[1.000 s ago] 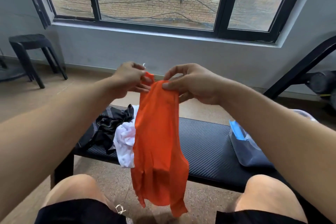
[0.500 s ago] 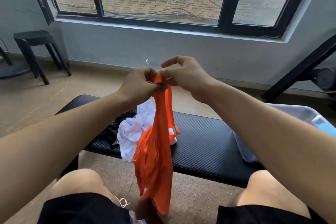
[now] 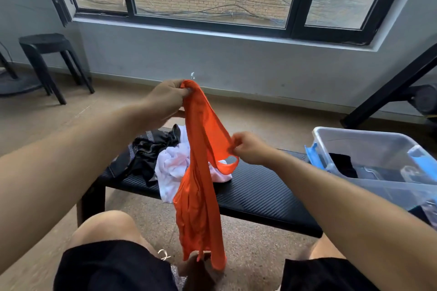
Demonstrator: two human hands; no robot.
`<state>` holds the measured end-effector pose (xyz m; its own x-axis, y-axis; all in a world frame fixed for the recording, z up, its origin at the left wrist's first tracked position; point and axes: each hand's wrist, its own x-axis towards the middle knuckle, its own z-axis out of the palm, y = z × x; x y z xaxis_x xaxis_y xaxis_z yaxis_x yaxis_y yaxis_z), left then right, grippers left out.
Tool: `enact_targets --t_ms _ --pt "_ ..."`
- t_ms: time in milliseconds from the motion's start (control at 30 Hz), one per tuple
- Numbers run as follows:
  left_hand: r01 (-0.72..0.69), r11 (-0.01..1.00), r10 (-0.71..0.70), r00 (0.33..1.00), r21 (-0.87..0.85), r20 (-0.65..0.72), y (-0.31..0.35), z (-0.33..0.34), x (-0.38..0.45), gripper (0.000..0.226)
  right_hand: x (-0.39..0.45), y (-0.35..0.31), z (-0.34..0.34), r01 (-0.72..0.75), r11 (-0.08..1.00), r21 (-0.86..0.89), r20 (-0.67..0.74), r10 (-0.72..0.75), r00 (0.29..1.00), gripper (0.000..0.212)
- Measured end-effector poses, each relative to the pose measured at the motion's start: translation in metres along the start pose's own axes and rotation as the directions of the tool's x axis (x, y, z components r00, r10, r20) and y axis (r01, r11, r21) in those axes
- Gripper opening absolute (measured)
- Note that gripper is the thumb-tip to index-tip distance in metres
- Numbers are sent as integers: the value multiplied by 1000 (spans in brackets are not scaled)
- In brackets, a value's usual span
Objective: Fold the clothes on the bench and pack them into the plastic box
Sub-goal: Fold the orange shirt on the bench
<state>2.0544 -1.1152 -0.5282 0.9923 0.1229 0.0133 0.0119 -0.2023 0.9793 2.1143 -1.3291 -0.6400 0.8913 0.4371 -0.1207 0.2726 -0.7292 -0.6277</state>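
- Hands are separated compared with half a second ago: the right hand [image 3: 248, 147] is now lower and to the right, while the left hand [image 3: 169, 99] is kept high near the top of the orange garment [image 3: 198, 196].
- The left hand is curled round the bunched top of the orange garment; the right hand is pinching a strap-like edge, which is pulled out sideways into a loop.
- The orange garment is held in the air in front of the desk [image 3: 255, 198]; its lower end hangs down between the knees, close to the floor.
- Judgement: the garment is being opened out and its edges sorted; the fold itself is not yet begun.
- Two more items are left unfolded on the desk behind it: a white garment [image 3: 172, 168] and a black garment [image 3: 146, 153], crumpled and touching each other.
- The plastic box [image 3: 369, 149] is seen at the right end of the desk, open, with something dark already inside; that content cannot be identified.
- Risk, as judged: thin, slippery-looking fabric is likely to bunch again unless it is laid flat on the desk before folding.
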Motion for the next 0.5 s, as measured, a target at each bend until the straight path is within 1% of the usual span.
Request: enact_targets --t_ms 67,100,167,200,233,267,300,333,367,400,433,500 --pt "37 987 -23 996 159 -86 -7 -15 6 32 5 8 -11 -67 972 227 -115 95 989 23" --pt "74 978 -50 991 197 -124 -10 -24 7 33 7 10 -20 -70 940 334 -173 134 976 24" --pt "144 971 -110 978 190 -180 -16 -36 7 34 5 6 -41 -20 894 449 -286 164 944 18" --pt "167 970 -131 971 177 -201 -17 -41 6 35 2 1 -51 17 879 476 -309 149 939 16" --pt "183 970 -147 966 162 -213 -18 -43 5 35 -3 -6 -60 45 868 494 -298 121 947 15" --pt "196 971 -163 961 137 -221 -18 -45 6 35 -10 -15 -69 60 850 524 -251 87 964 15" --pt "211 973 -186 956 91 -225 -17 -46 7 35 -20 -24 -77 55 818 572 -165 49 985 15" --pt "222 974 -208 951 40 -228 -16 -46 8 35 -31 -34 -86 16 793 609 -39 10 999 17" --pt "228 974 -220 947 8 -235 -14 -46 8 34 -41 -42 -96 -44 796 604 97 -20 995 27" --pt "226 974 -220 944 -5 -246 -11 -46 9 32 -51 -49 -107 -95 823 561 215 -34 976 42" --pt "220 975 -215 944 -9 -249 -7 -47 7 31 -58 -54 -119 -123 859 497 299 -37 954 58" --pt "203 977 -210 961 -59 -182 2 -49 4 30 -73 -63 -144 -114 909 400 380 -51 924 82"
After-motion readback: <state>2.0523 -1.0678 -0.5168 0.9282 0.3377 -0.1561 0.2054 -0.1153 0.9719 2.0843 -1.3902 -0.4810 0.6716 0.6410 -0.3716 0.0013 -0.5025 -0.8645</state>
